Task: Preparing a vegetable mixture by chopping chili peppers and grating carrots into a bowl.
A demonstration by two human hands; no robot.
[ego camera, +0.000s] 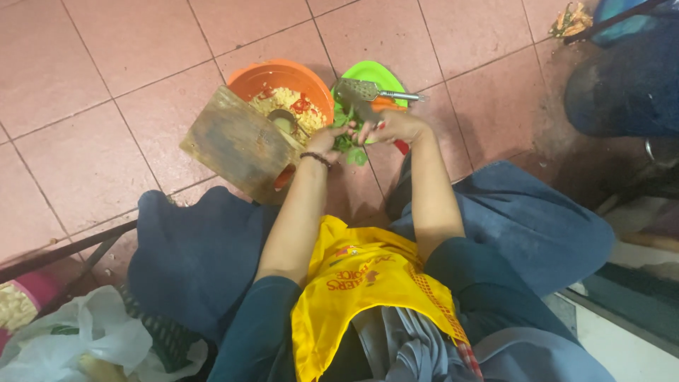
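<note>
I am seated on a pink tiled floor with both arms stretched forward. My left hand (327, 140) and my right hand (395, 127) meet over a bunch of green leaves (346, 141), fingers closed on them. My right hand also seems to grip a knife with a red handle (401, 146). Just beyond the hands lies a bright green plate (371, 74) with a metal grater (359, 90) resting on it. To the left stands an orange bowl (283, 76) of chopped yellow and red pieces, with a wooden cutting board (237, 141) leaning over its near side.
A white plastic bag (78, 336) lies at the bottom left beside a dark metal bar (64, 251). A dark blue bundle (626, 78) sits at the top right, with vegetable scraps (570, 19) near it. A yellow cloth (368, 276) covers my lap.
</note>
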